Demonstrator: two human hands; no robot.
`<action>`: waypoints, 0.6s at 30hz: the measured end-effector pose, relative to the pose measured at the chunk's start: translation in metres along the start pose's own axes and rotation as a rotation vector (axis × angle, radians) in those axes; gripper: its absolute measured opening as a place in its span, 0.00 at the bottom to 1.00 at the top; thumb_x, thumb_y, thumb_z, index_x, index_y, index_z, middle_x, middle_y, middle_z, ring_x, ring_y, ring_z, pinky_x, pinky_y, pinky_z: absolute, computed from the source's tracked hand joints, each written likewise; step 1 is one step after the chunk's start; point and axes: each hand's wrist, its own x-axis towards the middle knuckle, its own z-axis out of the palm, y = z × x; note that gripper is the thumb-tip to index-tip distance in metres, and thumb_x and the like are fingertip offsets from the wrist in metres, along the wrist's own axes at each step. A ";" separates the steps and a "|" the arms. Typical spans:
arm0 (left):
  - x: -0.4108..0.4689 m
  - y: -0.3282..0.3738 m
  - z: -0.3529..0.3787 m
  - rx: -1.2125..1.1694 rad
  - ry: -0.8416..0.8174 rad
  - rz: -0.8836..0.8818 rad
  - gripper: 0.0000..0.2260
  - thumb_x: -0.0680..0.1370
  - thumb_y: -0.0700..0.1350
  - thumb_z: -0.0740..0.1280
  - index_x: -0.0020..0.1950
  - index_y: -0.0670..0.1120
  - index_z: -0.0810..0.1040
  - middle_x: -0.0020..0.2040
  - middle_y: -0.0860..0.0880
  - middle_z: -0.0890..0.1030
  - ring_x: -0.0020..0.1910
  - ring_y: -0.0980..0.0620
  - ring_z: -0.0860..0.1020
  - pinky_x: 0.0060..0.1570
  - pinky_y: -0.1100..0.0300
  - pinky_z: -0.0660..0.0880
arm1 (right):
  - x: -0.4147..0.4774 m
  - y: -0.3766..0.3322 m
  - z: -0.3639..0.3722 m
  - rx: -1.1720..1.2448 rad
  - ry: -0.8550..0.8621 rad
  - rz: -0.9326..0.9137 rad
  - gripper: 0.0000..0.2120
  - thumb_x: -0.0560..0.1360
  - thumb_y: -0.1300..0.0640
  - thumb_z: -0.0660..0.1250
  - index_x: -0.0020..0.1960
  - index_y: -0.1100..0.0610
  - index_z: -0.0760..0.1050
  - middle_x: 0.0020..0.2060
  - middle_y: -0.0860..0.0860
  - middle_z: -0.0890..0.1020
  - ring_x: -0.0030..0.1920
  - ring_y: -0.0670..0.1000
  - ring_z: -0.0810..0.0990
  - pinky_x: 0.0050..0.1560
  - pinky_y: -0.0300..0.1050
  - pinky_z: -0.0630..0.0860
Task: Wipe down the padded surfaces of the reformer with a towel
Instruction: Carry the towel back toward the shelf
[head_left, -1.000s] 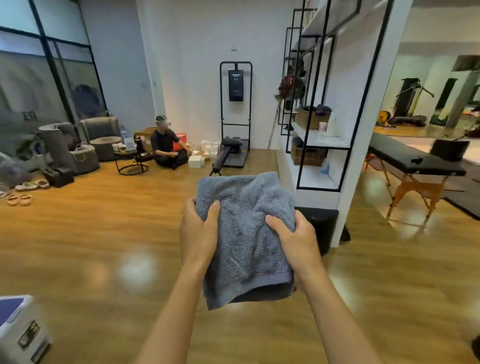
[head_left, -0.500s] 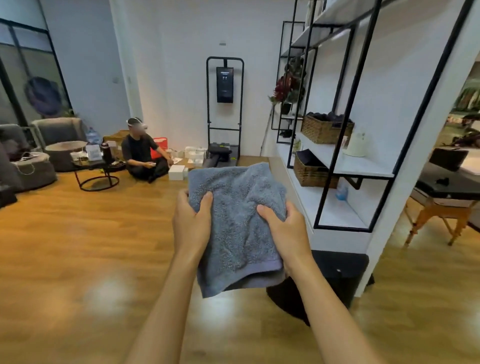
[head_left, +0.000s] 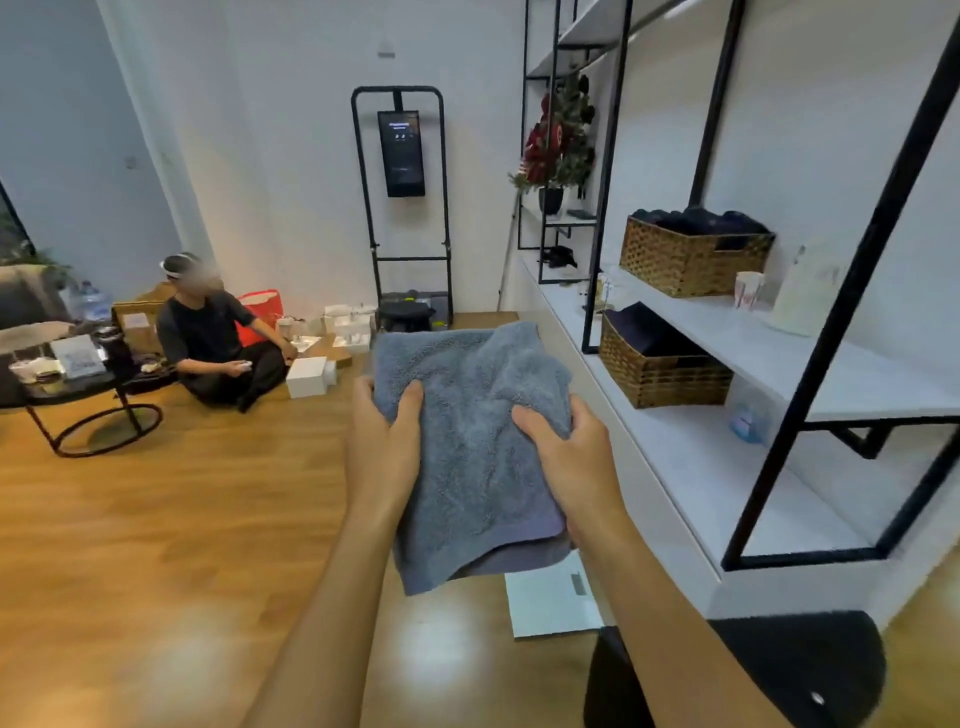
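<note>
You hold a folded grey-blue terry towel (head_left: 467, 441) up in front of you with both hands, above the wooden floor (head_left: 156, 545). Your left hand (head_left: 382, 447) clamps the towel's left edge, thumb on the near face and fingers hidden behind the cloth; your right hand (head_left: 569, 457) grips the right edge the same way, thumb pressing a crease into the pile. The towel hangs in several layers, its lower hem drooping below your wrists. No reformer can be made out in the view. To your right stands a white shelving unit with black metal framing (head_left: 779, 415); one wicker basket (head_left: 693, 257) with dark folded cloth sits on the upper shelf and a second wicker basket (head_left: 662, 371) on the shelf beneath. A white sheet (head_left: 550, 603) lies on the floor just under the towel, beside a black padded stool (head_left: 810, 670) at the lower right. Across the room a person in dark clothes (head_left: 218, 343) sits cross-legged on the floor among white boxes (head_left: 309, 376), near a round black side table (head_left: 78, 395). A black-framed stand with a dark screen (head_left: 401, 153) stands against the far wall.
</note>
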 end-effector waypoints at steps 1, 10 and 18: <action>0.029 -0.014 0.013 -0.002 -0.022 -0.001 0.10 0.77 0.54 0.65 0.54 0.51 0.72 0.45 0.56 0.79 0.45 0.56 0.79 0.40 0.56 0.74 | 0.026 0.010 0.009 -0.012 0.030 0.002 0.09 0.72 0.49 0.73 0.51 0.44 0.76 0.40 0.35 0.84 0.41 0.37 0.83 0.33 0.31 0.77; 0.241 -0.112 0.148 -0.069 -0.349 0.000 0.09 0.77 0.55 0.65 0.53 0.52 0.72 0.46 0.57 0.79 0.46 0.56 0.79 0.41 0.57 0.74 | 0.219 0.091 0.050 -0.182 0.379 0.035 0.10 0.73 0.42 0.71 0.50 0.41 0.72 0.46 0.33 0.76 0.44 0.35 0.79 0.36 0.26 0.74; 0.331 -0.175 0.302 -0.163 -0.639 -0.067 0.12 0.77 0.55 0.65 0.55 0.51 0.72 0.48 0.52 0.80 0.47 0.52 0.80 0.45 0.53 0.77 | 0.348 0.161 0.008 -0.264 0.667 0.101 0.14 0.73 0.42 0.70 0.55 0.44 0.73 0.49 0.38 0.78 0.49 0.41 0.79 0.45 0.38 0.76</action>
